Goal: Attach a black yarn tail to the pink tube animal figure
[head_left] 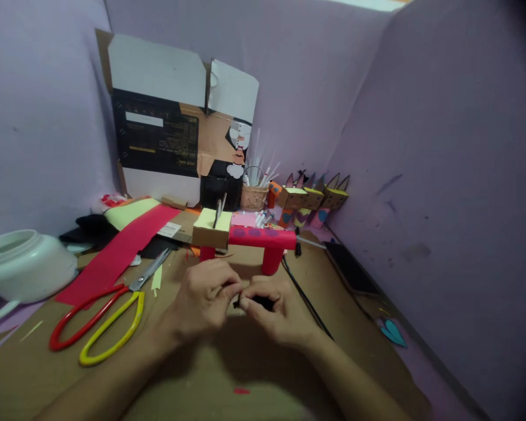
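My left hand (205, 297) and my right hand (277, 311) meet over the cardboard sheet, fingertips nearly touching. Both are closed in a pinch around a small black piece (265, 302), perhaps paper, mostly hidden by the fingers. Just beyond them stands an animal figure made of a red paper tube (263, 237) with purple spots and red legs. Its head is a small cardboard box (211, 237) with a yellow top and upright ears. At its right end are a black bit and a pale stick.
Large scissors (134, 286) with red and yellow handles lie at left, beside red paper (123, 251) and a white teapot (26, 263). A phone (350, 268) rests by the right wall. Behind are box-headed figures (313, 199), a basket of sticks (254, 197) and an unfolded carton (158, 64).
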A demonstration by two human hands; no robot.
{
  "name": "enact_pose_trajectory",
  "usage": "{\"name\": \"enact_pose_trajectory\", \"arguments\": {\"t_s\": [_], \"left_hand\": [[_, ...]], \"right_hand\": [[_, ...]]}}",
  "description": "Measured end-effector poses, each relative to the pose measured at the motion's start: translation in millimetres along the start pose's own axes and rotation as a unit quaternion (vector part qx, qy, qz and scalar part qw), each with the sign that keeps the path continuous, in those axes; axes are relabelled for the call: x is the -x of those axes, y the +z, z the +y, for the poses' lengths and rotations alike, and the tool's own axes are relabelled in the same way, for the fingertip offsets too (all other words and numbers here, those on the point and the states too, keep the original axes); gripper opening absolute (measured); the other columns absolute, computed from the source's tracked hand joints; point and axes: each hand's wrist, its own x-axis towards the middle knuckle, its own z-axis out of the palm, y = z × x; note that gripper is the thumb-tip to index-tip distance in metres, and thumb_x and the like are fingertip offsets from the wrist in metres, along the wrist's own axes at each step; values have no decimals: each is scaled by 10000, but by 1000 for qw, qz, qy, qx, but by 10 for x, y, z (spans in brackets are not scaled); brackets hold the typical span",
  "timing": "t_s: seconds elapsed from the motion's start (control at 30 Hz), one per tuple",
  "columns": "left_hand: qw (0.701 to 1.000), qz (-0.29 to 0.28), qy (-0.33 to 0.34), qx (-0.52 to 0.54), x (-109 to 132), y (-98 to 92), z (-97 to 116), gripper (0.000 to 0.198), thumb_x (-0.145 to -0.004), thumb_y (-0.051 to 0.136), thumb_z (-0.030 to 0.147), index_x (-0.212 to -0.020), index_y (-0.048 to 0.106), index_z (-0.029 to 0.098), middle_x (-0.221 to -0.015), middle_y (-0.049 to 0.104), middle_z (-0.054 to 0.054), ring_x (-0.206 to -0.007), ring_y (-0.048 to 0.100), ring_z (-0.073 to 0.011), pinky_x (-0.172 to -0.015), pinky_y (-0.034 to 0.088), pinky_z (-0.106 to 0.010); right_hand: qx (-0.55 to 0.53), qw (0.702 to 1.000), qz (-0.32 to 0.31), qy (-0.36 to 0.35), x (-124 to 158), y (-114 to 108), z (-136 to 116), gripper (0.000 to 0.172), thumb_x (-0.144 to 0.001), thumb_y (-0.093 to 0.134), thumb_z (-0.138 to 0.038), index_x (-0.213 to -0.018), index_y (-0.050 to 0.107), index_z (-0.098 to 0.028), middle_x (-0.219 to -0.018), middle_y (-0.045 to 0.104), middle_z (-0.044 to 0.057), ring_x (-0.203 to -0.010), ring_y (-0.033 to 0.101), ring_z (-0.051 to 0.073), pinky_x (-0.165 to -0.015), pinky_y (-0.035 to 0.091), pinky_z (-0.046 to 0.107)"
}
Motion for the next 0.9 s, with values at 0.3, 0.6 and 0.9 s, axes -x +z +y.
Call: {"name": "enact_pose_trajectory", "arguments": {"t_s": [0.3, 0.6, 0.9], "left_hand": [[995, 39, 24, -86, 186, 227, 109, 237, -796, 474, 73, -587, 549, 154, -549, 515, -14, -552, 431, -130, -538, 310, -287], [999, -26, -17, -10, 15, -16, -22, 210, -799, 490, 130, -608, 572, 163, -562, 573, 3, -534, 511, -106, -512, 380, -227], [997, 54, -44, -34, 152, 215, 84, 254, -843, 463, 122, -608, 552, 158, -547, 535, 4, -533, 485, -106, -514, 360, -229]], "right_hand": [[42, 988, 142, 37, 12, 82, 68, 201, -811, 550, -210, -630, 632, -178, -566, 583, 3, -523, 543, 130, -533, 404, 247], [6, 1000, -11, -15, 8, 35, 37, 193, -786, 549, -192, -610, 625, -171, -560, 566, -13, -519, 494, 104, -503, 366, 216], [-16, 981, 162, 106, 22, 131, 50, 195, -792, 569, -277, -640, 635, -174, -541, 590, 5, -491, 555, 137, -500, 420, 246]]}}
